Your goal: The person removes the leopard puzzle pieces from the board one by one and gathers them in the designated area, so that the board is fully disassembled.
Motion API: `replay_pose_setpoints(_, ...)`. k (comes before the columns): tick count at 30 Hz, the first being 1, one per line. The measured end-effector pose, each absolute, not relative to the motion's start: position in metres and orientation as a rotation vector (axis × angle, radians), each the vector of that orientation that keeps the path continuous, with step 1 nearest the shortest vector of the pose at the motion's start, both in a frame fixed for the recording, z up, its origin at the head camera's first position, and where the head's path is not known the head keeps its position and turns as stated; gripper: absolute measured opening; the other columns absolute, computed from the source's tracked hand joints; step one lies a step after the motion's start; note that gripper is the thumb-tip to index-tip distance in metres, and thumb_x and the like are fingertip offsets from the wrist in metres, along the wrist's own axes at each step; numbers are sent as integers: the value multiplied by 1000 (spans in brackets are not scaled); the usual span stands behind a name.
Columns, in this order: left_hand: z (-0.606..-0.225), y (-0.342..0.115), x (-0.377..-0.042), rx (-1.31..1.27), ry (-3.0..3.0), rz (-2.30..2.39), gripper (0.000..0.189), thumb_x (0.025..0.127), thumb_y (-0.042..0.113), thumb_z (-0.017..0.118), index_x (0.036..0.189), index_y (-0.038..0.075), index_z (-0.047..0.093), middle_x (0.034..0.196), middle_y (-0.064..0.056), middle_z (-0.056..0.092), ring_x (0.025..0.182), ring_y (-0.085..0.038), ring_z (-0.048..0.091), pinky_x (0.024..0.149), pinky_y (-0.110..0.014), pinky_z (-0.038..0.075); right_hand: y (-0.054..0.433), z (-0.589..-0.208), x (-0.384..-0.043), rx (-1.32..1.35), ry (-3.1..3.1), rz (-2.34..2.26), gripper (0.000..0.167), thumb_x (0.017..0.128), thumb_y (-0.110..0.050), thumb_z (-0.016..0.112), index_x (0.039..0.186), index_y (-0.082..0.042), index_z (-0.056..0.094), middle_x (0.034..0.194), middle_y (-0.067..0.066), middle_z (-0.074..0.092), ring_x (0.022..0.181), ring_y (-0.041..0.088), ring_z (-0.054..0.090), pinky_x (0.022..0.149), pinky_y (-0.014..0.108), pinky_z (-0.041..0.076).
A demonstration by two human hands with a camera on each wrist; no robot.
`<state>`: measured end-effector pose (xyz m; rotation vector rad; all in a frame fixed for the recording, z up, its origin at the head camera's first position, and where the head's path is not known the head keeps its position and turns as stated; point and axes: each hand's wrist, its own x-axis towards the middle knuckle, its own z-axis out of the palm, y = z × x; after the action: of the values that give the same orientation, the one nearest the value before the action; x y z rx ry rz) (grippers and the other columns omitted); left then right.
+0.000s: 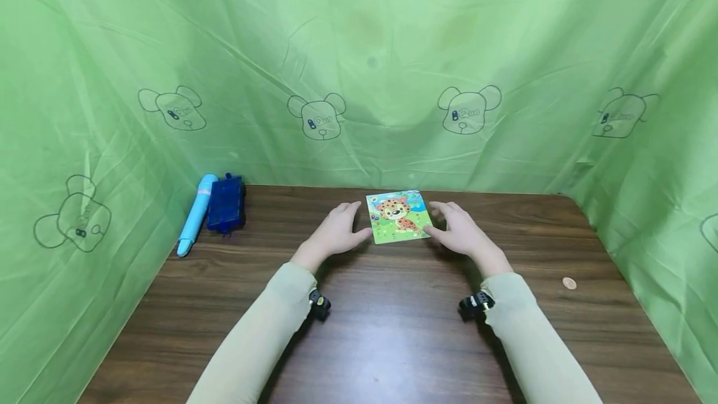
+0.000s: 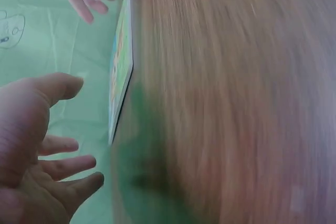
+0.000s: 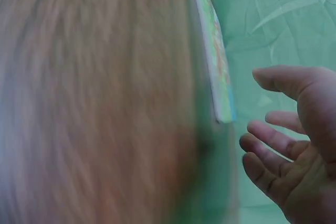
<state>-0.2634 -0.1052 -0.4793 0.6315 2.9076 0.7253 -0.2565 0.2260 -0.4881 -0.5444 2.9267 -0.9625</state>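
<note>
A square picture card (image 1: 397, 217) with a cartoon leopard on a green and blue ground lies flat toward the back of the brown table. My left hand (image 1: 338, 229) hovers at its left side, thumb and fingers spread apart. On the opposite side my right hand (image 1: 457, 228) is held the same way, its thumb overlapping the card's edge in the head view. From the left wrist, the card (image 2: 122, 61) appears edge-on as a thin board, apart from the fingers. The right wrist view likewise shows a gap between the hand (image 3: 299, 145) and the card (image 3: 214, 51).
At the table's back left, a light blue pen-shaped case (image 1: 196, 214) lies beside a dark blue box (image 1: 225, 203). A small round disc (image 1: 569, 283) rests on the right side of the table (image 1: 392, 329). Green curtain (image 1: 381, 80) encloses the back and sides.
</note>
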Motion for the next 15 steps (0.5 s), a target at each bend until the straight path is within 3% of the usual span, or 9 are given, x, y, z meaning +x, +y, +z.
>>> replay_pose_setpoints(7,-494,-87,-269,565,2877,920,80,101,36,76,162,-5,44,159,-25,53,149,-41,50,123,-52,42,215,-506,-265,-370,2868,-1108,66,103,-25,76,156,7,52,133,27,64,115,40,68,102,57,54)
replay_pose_setpoints(15,-503,-82,-273,563,2789,952,88,101,42,78,165,-6,40,166,-25,45,156,-39,42,127,-49,37,214,-511,-272,-265,2819,-1151,66,101,-16,78,158,4,53,134,24,64,114,36,66,102,53,51)
